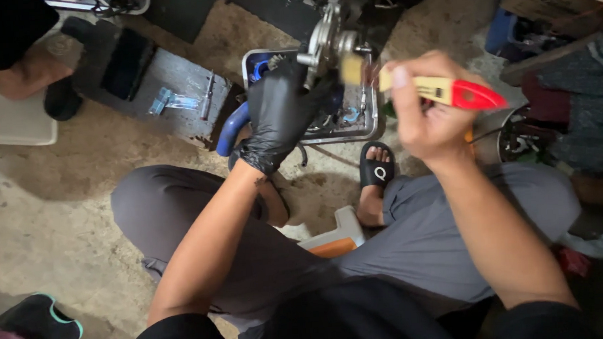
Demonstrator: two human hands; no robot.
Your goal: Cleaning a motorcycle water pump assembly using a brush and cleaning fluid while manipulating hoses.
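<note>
The left hand [282, 113], in a black glove, grips the grey metal engine part [326, 33] above the rectangular metal tray [374, 122] on the concrete floor [45, 201]. The bare right hand [424, 110] is clenched on the red-and-yellow-handled paintbrush [440, 89], its bristles touching the engine part.

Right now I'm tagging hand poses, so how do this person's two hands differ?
The left hand wears a black glove and grips the metal engine part; the right hand is bare and holds a red-handled brush. The left looks sharp, the right blurred. Both are raised over the metal tray.
</note>
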